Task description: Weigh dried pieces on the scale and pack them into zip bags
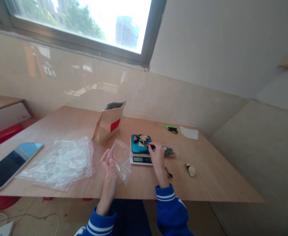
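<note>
My left hand [109, 167] is closed on the edge of a clear zip bag [121, 157] with a red seal line. My right hand [156, 154] pinches a dark dried piece at the right side of the blue plate of a small digital scale [141, 160]. Several tan and brown dried pieces [143, 138] lie on the plate. Partly behind my right hand is a clear bag with dark pieces [169, 151]. One brown piece [168, 172] lies beside my right wrist, and a pale and brown piece [191, 170] is farther right.
A kraft paper pouch [109, 123] stands open behind the zip bag. A pile of clear bags [62, 162] and a large phone [12, 165] lie at the left. Screwdrivers [171, 129] and a white paper scrap [189, 132] are at the back right of the wooden table [207, 186].
</note>
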Tool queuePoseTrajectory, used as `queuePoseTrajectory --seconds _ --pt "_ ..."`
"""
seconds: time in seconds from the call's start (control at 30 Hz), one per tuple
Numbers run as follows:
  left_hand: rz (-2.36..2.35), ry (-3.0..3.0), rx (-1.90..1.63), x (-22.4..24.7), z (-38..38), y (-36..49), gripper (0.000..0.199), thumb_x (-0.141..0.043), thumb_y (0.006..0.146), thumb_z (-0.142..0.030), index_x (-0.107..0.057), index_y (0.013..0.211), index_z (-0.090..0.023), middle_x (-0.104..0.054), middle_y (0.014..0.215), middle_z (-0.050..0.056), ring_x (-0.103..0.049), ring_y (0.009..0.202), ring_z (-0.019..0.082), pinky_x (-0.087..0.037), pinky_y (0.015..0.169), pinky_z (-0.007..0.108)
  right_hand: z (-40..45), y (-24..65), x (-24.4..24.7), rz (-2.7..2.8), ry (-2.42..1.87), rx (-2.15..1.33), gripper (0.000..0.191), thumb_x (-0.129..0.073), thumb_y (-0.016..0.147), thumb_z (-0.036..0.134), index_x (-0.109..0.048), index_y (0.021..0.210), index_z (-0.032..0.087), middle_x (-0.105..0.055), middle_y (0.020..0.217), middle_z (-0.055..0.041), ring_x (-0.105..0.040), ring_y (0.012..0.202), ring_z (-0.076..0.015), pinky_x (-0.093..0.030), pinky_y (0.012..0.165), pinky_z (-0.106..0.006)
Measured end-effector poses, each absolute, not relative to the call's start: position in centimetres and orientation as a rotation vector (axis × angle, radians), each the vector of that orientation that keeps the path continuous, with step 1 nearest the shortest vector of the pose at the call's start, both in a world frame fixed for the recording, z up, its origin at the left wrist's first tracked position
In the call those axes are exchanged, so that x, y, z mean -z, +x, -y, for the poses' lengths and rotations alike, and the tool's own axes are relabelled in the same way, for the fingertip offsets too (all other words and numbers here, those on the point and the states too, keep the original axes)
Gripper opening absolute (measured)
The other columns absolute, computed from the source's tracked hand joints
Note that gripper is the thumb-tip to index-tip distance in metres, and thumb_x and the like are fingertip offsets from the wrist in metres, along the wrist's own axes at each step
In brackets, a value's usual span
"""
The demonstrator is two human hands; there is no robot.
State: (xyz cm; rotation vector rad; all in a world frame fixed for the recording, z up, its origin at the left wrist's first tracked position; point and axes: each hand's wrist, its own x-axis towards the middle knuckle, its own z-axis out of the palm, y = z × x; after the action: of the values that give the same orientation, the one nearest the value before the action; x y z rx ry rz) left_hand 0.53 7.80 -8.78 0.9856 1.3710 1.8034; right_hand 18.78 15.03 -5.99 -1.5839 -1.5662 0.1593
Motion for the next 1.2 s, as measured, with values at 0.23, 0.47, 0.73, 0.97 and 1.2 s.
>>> queuePoseTrajectory --seconds 0.23,0.47,0.73,0.97,1.2 --pt "-1.305 0.983 -1.752 9.0 -7.9 1.4 0.048 -0.038 0.094 -0.052 -0.038 0.133 -0.024 -0.04 0.145 0.012 -0.037 0.137 0.023 -0.025 0.115 0.043 -13.9 16.8 2.1 1.486 -1.325 -0.398 0.018 -0.058 0.084 0.029 -0.071 0.088 0.017 -0.069 0.1 -0.01 -0.064 0.095 -0.0228 -0.05 0.088 -0.039" --pt "-1.338 0.908 -1.737 8.3 -7.5 1.8 0.047 -0.037 0.094 -0.053 -0.04 0.131 -0.024 -0.038 0.146 0.012 -0.042 0.133 0.023 -0.036 0.109 0.041 -10.6 12.5 -1.8 1.91 -1.113 -0.478 0.02 -0.055 0.086 0.012 -0.071 0.085 0.024 -0.063 0.102 -0.0052 -0.059 0.104 -0.0224 -0.047 0.095 -0.042" --pt "-1.258 0.726 -1.843 7.4 -7.3 2.0 0.044 -0.039 0.094 -0.053 -0.04 0.127 -0.024 -0.044 0.141 0.011 -0.05 0.127 0.021 -0.045 0.101 0.035 -10.2 9.5 -0.2 2.066 -0.814 -0.809 0.027 -0.05 0.084 0.008 -0.063 0.102 0.023 -0.062 0.11 -0.0039 -0.057 0.111 -0.0165 -0.046 0.101 -0.036" --pt "-1.039 0.502 -1.861 7.0 -7.7 1.3 0.042 -0.039 0.095 -0.049 -0.036 0.129 -0.025 -0.054 0.137 0.013 -0.053 0.125 0.021 -0.04 0.107 0.043 -15.1 12.5 2.0 1.593 -0.945 -0.799 0.026 -0.045 0.09 0.027 -0.06 0.111 0.021 -0.063 0.121 -0.0077 -0.057 0.117 -0.0177 -0.044 0.102 -0.036" --pt "-0.9 0.503 -1.92 6.5 -7.3 1.5 0.037 -0.04 0.095 -0.047 -0.038 0.126 -0.026 -0.052 0.14 0.011 -0.049 0.13 0.019 -0.032 0.114 0.043 -21.4 15.5 6.5 1.904 -1.662 -0.191 0.043 -0.068 0.078 0.034 -0.063 0.117 0.016 -0.059 0.127 -0.0169 -0.044 0.128 -0.0328 -0.029 0.108 -0.051"
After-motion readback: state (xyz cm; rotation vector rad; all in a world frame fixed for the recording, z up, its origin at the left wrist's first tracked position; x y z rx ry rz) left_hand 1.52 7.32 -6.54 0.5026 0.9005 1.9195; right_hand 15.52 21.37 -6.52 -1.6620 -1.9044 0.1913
